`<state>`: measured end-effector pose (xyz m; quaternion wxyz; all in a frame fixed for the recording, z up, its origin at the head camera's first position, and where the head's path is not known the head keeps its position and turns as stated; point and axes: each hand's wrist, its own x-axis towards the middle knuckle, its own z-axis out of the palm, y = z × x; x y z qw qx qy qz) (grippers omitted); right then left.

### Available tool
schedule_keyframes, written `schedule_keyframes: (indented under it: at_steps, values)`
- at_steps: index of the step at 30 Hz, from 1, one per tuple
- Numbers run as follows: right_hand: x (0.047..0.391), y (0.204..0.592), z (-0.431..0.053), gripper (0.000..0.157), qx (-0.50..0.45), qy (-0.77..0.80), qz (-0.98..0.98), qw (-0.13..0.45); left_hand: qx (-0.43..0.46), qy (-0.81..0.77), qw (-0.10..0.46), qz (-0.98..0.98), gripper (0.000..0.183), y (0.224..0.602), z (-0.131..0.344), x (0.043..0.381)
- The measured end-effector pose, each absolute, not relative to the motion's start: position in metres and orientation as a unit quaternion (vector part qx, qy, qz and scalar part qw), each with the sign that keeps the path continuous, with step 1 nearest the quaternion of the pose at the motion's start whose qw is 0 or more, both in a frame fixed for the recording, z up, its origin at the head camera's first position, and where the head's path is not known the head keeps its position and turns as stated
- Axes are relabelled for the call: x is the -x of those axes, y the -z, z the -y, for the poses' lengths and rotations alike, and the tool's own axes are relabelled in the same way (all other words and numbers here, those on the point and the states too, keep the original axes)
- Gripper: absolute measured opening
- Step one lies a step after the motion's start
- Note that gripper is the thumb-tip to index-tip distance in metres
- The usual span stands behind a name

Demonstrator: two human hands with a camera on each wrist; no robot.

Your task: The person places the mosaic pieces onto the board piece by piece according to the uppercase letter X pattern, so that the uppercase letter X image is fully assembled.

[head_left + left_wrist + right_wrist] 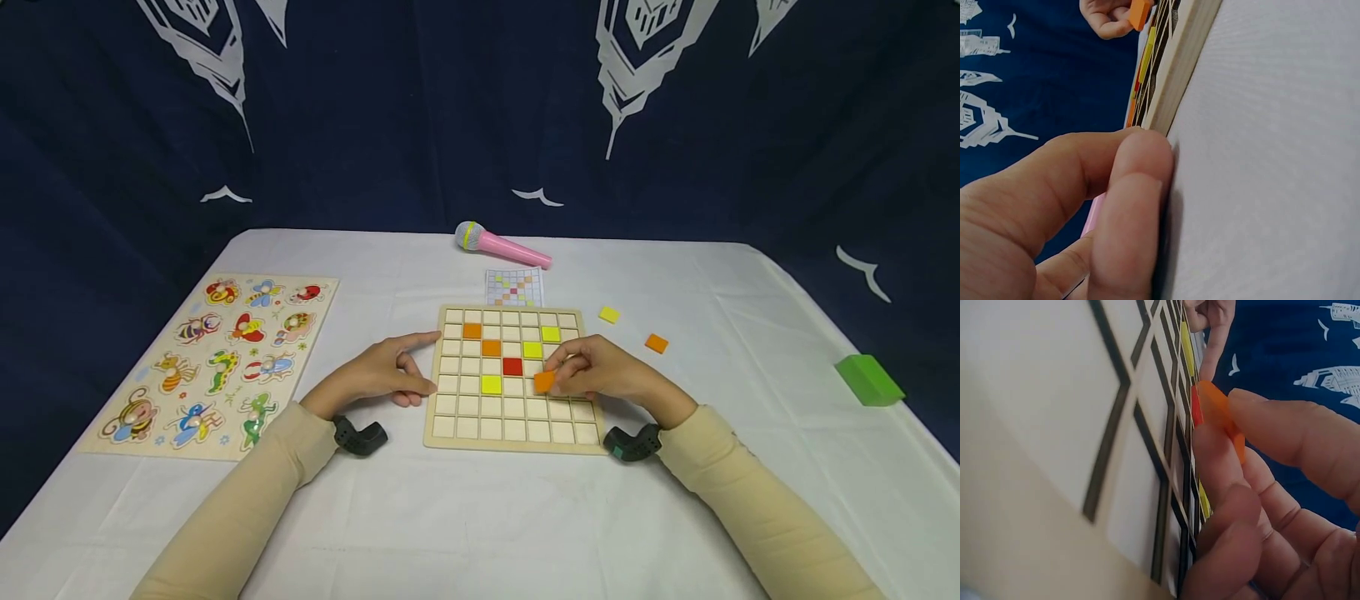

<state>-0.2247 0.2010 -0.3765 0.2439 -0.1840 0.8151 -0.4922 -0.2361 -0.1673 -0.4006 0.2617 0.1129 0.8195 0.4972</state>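
A wooden grid board (517, 448) lies flat on the table, with orange, yellow and red square tiles in some of its cells. My right hand (600, 367) pinches an orange tile (544, 382) over the board, below and right of the red tile (512, 367). In the right wrist view that orange tile (1215, 409) is held between thumb and fingers, tilted to the grid. On the board's left side, my left hand (386, 367) touches the edge with index fingertip and thumb. The left wrist view shows these fingertips against the board's side (1179, 75).
Behind the board lie a small printed pattern card (513, 287) and a pink toy microphone (506, 246). A loose yellow tile (609, 315) and an orange one (656, 343) lie to the right. An insect puzzle board (217, 367) occupies the left; a green block (868, 380) stands far right.
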Motion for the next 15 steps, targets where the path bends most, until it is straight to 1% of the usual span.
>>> schedule_keyframes:
  at_steps: [10,15]
  values:
    - [0.2220,0.3770,-0.1941,0.027,0.200,0.458,-0.838,0.219,-0.115,-0.501,0.263,-0.817,0.094,0.4004,0.1677,0.2360]
    - [0.2212,0.3779,-0.1934,0.030,0.201,0.452,-0.840,0.221,-0.119,-0.501,0.261,-0.816,0.094,0.4007,0.1677,0.2364]
